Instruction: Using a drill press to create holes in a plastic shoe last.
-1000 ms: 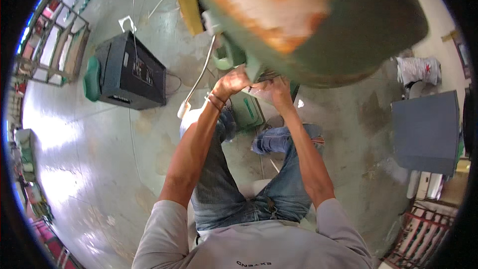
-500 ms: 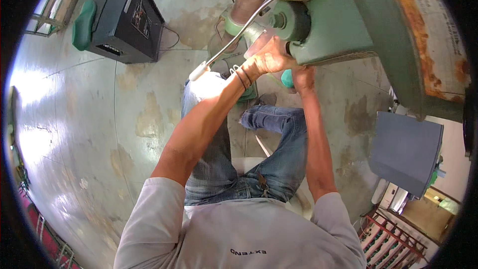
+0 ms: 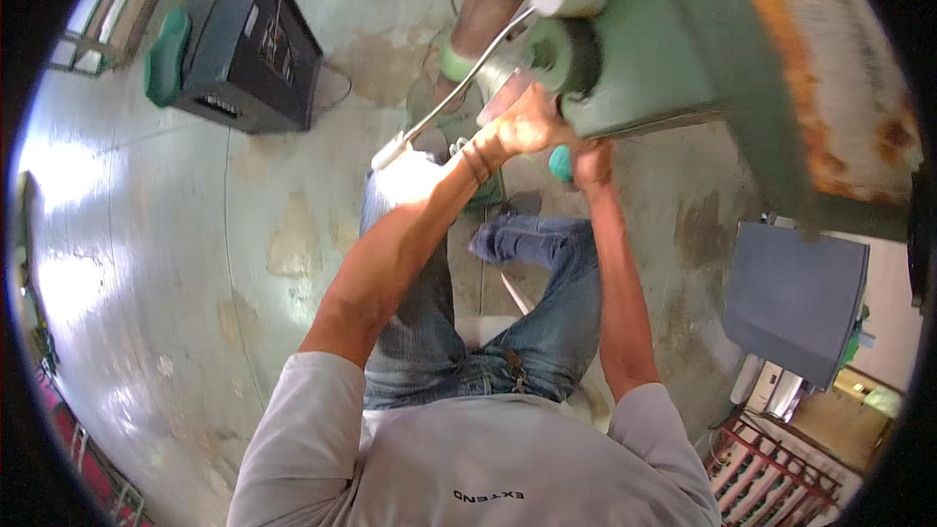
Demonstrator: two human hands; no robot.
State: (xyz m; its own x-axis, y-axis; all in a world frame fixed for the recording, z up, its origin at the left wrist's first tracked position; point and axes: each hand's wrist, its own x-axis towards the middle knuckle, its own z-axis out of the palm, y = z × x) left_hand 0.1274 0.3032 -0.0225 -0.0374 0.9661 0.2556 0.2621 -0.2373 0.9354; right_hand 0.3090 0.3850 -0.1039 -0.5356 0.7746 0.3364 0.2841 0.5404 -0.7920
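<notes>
Fingers of the left hand (image 3: 532, 124) and right hand (image 3: 593, 166) sit at the lower edge of a green machine (image 3: 649, 73), between one and two o'clock in the head view; their tips are hidden, so I cannot tell whether they grip. Since a second ago, a teal rounded piece (image 3: 560, 163) has appeared at the right hand's nine o'clock; handling seemingly continues at that edge.

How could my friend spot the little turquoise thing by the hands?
Find the big green machine, upper right. At its lower edge, the left hand and right hand are close together; the turquoise thing shows just beside the right hand. It's small, rounded and brighter than the machine's dull green.
</notes>
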